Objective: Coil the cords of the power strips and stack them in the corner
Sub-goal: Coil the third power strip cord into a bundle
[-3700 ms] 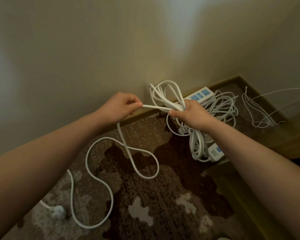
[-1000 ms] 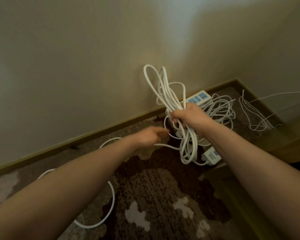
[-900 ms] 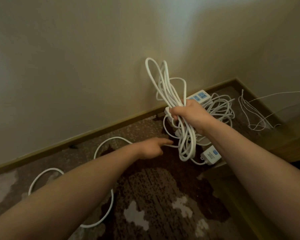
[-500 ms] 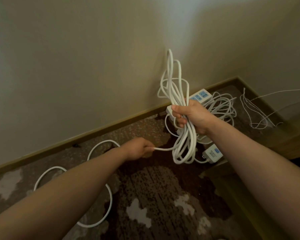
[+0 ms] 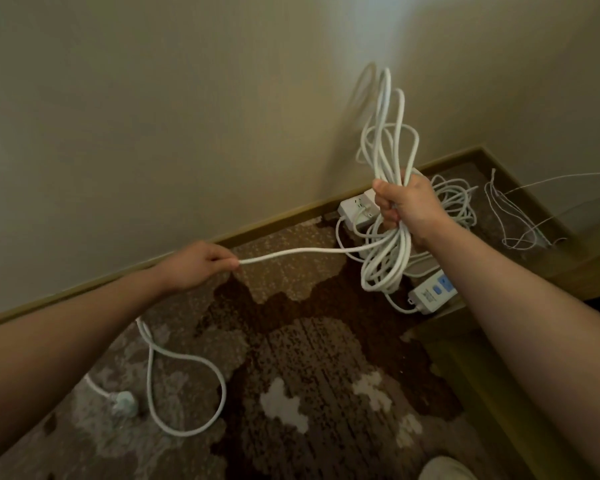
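My right hand (image 5: 404,206) grips a bundle of white cord loops (image 5: 386,133) held up near the wall corner, loops sticking up above the fist and hanging below it. From the bundle a straight run of the same cord stretches left to my left hand (image 5: 201,263), which pinches it. Past that hand the loose cord (image 5: 187,393) lies in a loop on the carpet and ends in a white plug (image 5: 124,403). A white power strip (image 5: 433,294) dangles below the bundle. Another strip (image 5: 355,207) with its coiled cord (image 5: 456,202) lies in the corner.
Thin white wires (image 5: 513,216) lie on the carpet at the right, by the baseboard. A wooden furniture edge (image 5: 492,375) runs along the lower right. A light shoe tip (image 5: 445,469) shows at the bottom. Patterned brown carpet (image 5: 309,358) covers the floor.
My left hand took hold of the cord near the bundle and drew it out to the left, pulling it taut. My right hand lifted the bundle higher. The floor loop has shrunk.
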{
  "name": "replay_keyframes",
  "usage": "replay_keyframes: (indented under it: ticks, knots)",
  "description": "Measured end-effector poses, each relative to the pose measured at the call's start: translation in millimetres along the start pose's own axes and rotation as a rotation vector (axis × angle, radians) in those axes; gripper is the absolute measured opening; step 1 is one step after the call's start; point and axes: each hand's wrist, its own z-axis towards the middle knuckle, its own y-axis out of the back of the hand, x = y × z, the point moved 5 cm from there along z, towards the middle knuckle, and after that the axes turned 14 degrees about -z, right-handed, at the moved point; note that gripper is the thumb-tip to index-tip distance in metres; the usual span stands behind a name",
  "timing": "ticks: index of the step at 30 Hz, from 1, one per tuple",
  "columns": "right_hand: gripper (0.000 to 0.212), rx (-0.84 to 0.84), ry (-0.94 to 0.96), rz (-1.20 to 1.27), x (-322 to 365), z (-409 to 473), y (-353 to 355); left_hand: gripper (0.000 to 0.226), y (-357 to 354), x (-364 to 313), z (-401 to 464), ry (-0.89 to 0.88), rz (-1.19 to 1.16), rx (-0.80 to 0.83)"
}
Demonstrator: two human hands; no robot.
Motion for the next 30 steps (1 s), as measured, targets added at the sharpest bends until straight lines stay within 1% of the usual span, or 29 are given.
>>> replay_keyframes:
  ticks: [2,3,6,8,11,12,13,15,17,19,22,24,26,28,30]
  knots:
    - [0.018,0.026,0.009,-0.044,1,-1,-2,0.019,-16,-15,2,-0.029,0.142,0.065]
    - [0.02,0.056,0.016,-0.098,1,-3,-4,0.021,-28,-28,5,-0.086,0.241,0.114]
    - [0.024,0.125,0.065,-0.365,2,-9,-9,0.025,-72,-73,15,-0.296,0.481,0.261]
    - [0.022,0.116,0.097,-0.521,2,-10,-8,0.025,-89,-91,20,-0.357,0.56,0.308]
    - [0.01,0.022,0.115,-0.661,0,-5,-3,0.024,-88,-80,23,-0.305,0.642,0.348]
    - [0.006,-0.006,0.116,-0.734,-2,-3,-1,0.026,-81,-70,23,-0.272,0.674,0.329]
    - [0.007,-0.021,0.117,-0.814,-4,-1,0,0.028,-71,-59,23,-0.231,0.691,0.291]
    - [0.013,-0.028,0.117,-0.925,-10,1,0,0.03,-49,-36,22,-0.15,0.643,0.191]
    - [0.01,-0.053,0.12,-0.949,-12,2,0,0.031,-29,-17,19,-0.094,0.546,0.121]
    - [0.011,-0.091,0.115,-0.933,-10,4,3,0.031,-17,-3,14,-0.04,0.451,0.101]
    - [0.008,-0.106,0.102,-0.739,-7,4,4,0.028,-22,-11,11,-0.063,0.454,0.114]
    - [0.01,-0.033,0.071,-0.588,-7,4,1,0.023,-39,-38,14,-0.154,0.493,0.149]
    - [0.012,0.094,0.052,-0.565,-8,1,-8,0.02,-57,-74,17,-0.289,0.506,0.149]
    - [0.016,0.207,0.048,-0.638,-12,-1,-18,0.021,-67,-107,22,-0.389,0.462,0.096]
    - [0.026,0.298,0.048,-0.629,-19,-5,-26,0.02,-67,-131,29,-0.426,0.419,-0.003]
